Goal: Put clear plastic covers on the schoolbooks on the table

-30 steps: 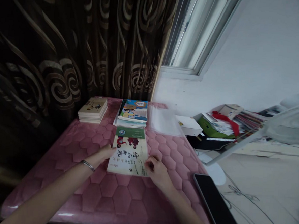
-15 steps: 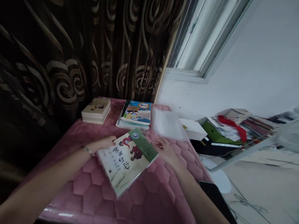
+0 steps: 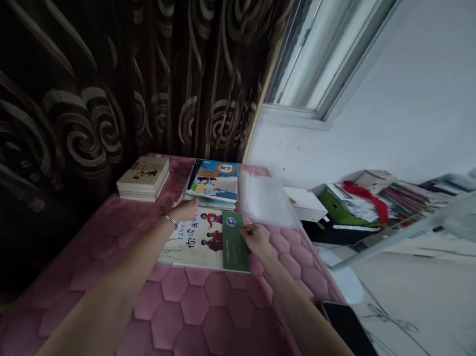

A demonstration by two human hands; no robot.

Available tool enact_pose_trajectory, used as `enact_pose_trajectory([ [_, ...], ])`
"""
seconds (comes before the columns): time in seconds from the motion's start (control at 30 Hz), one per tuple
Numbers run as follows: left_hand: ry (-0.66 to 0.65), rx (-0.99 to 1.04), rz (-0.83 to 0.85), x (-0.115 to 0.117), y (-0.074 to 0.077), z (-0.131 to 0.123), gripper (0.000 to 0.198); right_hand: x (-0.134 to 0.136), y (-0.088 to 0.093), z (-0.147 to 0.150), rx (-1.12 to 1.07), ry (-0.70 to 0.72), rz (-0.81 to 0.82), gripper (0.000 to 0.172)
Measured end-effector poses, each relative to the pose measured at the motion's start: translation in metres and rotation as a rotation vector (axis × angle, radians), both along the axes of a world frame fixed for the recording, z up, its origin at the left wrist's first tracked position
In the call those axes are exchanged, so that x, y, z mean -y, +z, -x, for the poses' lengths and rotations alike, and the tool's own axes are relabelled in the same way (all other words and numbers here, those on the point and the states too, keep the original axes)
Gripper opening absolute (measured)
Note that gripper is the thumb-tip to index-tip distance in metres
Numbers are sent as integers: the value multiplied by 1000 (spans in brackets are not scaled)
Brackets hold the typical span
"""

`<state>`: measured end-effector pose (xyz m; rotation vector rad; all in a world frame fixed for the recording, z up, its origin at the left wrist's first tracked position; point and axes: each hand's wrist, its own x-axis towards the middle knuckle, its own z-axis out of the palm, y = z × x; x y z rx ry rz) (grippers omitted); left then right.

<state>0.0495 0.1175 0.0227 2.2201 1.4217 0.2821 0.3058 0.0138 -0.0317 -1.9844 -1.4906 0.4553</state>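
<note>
A white and green children's book (image 3: 210,241) lies flat on the pink quilted table (image 3: 197,315), turned sideways with its green band to the right. My left hand (image 3: 185,209), a bracelet on the wrist, rests on the book's far left corner with fingers laid flat. My right hand (image 3: 254,237) pinches the book's right edge at the green band. Just beyond the book sits a stack of colourful textbooks (image 3: 215,182).
A pile of small beige books (image 3: 144,177) stands at the back left by the dark patterned curtain (image 3: 107,73). Clear plastic sleeves (image 3: 265,200) lie at the back right. A dark tablet (image 3: 353,335) sits right of the table. Cluttered boxes (image 3: 357,201) line the wall.
The book has been rotated on the table from upside-down lengthwise, through a diagonal, to lying sideways. Both hands moved with it, farther from me.
</note>
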Motion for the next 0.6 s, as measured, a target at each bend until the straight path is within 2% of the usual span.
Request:
enact_pose_trajectory([
  [0.13,61,-176,-123,3,-10,-6,37,-2,-8,-1,-12,-21,-37,18],
  [0.23,71,-235,-215,7,-16,-9,30,-4,-11,-2,-15,-50,-74,21],
  [0.33,66,-261,-272,9,-19,-12,36,-5,-16,-4,-30,-70,-106,21],
  [0.47,60,-275,-277,8,-18,-11,32,-4,-24,-7,-71,-64,-141,22],
  [0.6,69,-280,-239,9,-15,2,22,-6,-30,-9,-104,-49,-157,21],
])
